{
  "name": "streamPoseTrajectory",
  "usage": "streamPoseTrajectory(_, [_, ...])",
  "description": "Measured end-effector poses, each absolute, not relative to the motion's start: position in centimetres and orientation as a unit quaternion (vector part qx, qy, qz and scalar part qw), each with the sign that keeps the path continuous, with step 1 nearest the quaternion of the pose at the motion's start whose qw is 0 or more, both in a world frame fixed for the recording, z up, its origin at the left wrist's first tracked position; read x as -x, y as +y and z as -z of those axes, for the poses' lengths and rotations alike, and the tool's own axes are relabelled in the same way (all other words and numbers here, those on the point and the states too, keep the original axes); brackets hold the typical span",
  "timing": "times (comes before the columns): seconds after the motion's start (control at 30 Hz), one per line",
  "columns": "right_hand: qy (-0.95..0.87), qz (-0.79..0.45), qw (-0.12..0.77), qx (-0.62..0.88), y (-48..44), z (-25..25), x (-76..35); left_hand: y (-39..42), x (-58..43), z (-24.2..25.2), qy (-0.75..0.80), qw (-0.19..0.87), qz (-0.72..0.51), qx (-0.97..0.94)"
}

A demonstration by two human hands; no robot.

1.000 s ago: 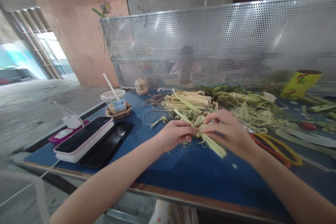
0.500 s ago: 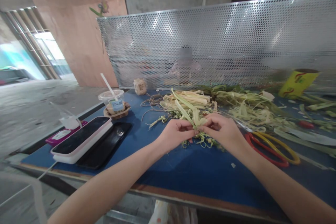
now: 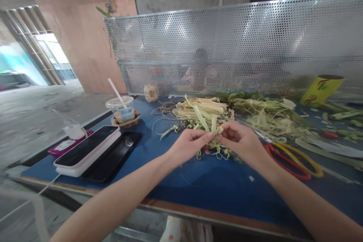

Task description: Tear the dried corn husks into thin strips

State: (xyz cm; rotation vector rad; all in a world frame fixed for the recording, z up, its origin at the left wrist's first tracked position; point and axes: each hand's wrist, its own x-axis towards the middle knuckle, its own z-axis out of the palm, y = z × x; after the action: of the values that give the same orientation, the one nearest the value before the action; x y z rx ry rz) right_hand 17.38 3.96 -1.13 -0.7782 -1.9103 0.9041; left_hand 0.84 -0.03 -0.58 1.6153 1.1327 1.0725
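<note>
Above the middle of the blue table, my left hand and my right hand meet at the fingertips. Both are closed in a pinch on a pale green corn husk strip. Its free ends stick up past my fingers, and the pinched part is mostly hidden by them. Just behind and below lie curly green husk shreds. Farther back is a stack of yellowish husks. Scissors with red and yellow handles lie beside my right forearm, their blades partly covered.
A lidded cup with a straw, a phone on a white block and a black tray are at left. More husks and a yellow roll lie right. A perforated metal screen stands behind; a person shows through it.
My fingers have shifted slightly on the husk strip, and its upright ends have turned and spread a little to the right. The things on the table have stayed put.
</note>
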Motion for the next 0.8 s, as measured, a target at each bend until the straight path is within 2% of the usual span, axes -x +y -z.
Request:
streamPoseTrajectory(0.13, [-0.785,-0.307,0.429,0.327,3.4,0.9,-17.2,-0.1,-0.9,0.6,0.477,0.377,-0.439,-0.662])
streamPoseTrajectory(0.37, [-0.770,-0.307,0.448,0.333,3.1,0.8,-17.2,-0.3,-1.0,0.5,0.485,0.327,-0.452,-0.673])
streamPoseTrajectory(0.67, [-0.821,-0.138,0.465,0.301,2.8,0.7,-17.6,-0.3,-0.9,0.1,0.462,0.298,-0.459,-0.698])
streamPoseTrajectory(0.8, [-0.827,-0.133,0.461,0.293,2.9,0.6,-17.7,-0.3,-0.8,0.1,0.459,0.310,-0.471,-0.687])
